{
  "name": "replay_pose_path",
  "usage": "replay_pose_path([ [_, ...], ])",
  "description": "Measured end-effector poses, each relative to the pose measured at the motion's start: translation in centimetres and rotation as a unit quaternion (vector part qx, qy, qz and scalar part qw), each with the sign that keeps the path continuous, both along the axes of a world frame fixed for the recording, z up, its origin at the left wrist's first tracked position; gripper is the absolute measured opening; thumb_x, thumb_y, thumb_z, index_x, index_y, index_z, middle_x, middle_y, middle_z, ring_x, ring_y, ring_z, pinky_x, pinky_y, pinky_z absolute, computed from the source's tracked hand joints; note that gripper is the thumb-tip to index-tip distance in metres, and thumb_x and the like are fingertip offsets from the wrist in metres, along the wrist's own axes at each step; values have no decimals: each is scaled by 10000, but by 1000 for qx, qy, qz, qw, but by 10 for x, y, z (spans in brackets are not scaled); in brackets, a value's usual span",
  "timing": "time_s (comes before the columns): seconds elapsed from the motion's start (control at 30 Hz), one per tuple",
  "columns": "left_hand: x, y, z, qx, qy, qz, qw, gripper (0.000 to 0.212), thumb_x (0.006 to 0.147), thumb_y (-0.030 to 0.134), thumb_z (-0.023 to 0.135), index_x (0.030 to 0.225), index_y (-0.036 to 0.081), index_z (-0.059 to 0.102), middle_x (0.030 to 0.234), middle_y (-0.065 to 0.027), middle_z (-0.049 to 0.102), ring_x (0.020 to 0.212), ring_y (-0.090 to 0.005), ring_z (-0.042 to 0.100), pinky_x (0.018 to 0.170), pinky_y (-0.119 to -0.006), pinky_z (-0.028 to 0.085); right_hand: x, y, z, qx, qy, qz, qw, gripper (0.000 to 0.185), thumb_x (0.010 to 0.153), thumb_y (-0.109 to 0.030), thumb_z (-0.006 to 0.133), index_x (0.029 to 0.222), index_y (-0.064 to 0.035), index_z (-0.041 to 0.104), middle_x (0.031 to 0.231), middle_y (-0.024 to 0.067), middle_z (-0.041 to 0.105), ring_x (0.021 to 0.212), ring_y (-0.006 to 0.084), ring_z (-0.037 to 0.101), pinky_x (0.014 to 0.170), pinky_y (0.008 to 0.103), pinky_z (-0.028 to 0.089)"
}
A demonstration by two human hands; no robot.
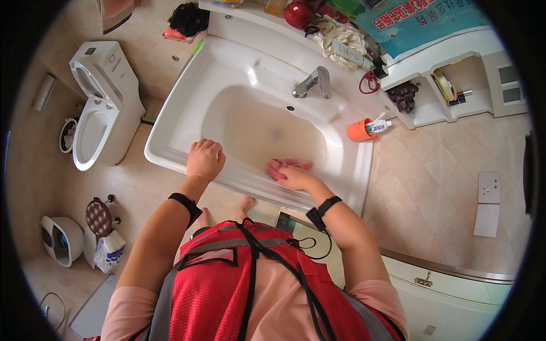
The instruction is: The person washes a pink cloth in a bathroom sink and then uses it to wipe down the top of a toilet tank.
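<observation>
A white washbasin (175, 145) lies before me, holding cloudy water (264, 123). My right hand (294, 177) grips a wet pink cloth (300, 163) at the basin's near side, partly in the water. Over the near left rim is my left hand (206, 160), its fingers curled; whether anything is inside them cannot be seen. A chrome faucet (313, 83) stands at the far side, and no stream shows from it. To its right, an orange cup (361, 130) on the basin's corner holds a toothpaste tube (377, 126).
A white shelf (264, 19) behind the basin bears a red round object (299, 14), a crumpled cream cloth (337, 38) and a tube. Red beads (369, 82) hang near the open cabinet (465, 85) on the right. A toilet (100, 111) stands to the left.
</observation>
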State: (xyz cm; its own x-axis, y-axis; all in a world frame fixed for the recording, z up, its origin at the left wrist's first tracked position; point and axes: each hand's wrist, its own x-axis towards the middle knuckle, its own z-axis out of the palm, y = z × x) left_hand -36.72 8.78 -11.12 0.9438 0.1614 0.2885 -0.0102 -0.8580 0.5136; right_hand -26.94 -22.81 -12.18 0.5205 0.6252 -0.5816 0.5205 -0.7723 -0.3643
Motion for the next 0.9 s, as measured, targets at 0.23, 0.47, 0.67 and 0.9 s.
replay_pose_path([
  [0.23, 0, 1, 0, -4, -2, 4, 1000, 36, 767, 97, 626, 771, 68, 645, 840, -72, 669, 900, -281, 615, 836, -416, 468, -20, 108, 13, 128, -39, 3, 991, 425, 850, -341, 614, 1180, -74, 591, 1299, 173, 561, 1212, 346, 537, 1000, 423, 438],
  [0.47, -1, 5, -4, -2, 14, 4, 1000, 39, 765, 105, 633, 778, 73, 652, 844, -69, 672, 905, -276, 615, 831, -412, 469, -5, 17, 20, 176, 36, 15, 984, 360, 826, -280, 681, 1078, -34, 604, 1155, 196, 608, 1130, 356, 553, 955, 416, 443],
  [0.67, 0, -2, -1, -7, 10, -1, 1000, 50, 775, 116, 626, 765, 77, 657, 846, -49, 676, 907, -252, 607, 849, -397, 463, 1, -80, -4, 58, -25, -22, 998, 354, 774, -335, 707, 948, -39, 619, 1052, 207, 635, 1038, 360, 598, 896, 437, 467],
  [0.9, 0, 0, 0, 2, 29, 4, 1000, 48, 775, 114, 632, 775, 70, 651, 860, -67, 676, 930, -275, 607, 848, -408, 466, -21, 11, 20, 100, -36, -41, 994, 326, 796, -313, 701, 972, -48, 628, 1071, 198, 619, 1059, 368, 584, 917, 441, 460],
])
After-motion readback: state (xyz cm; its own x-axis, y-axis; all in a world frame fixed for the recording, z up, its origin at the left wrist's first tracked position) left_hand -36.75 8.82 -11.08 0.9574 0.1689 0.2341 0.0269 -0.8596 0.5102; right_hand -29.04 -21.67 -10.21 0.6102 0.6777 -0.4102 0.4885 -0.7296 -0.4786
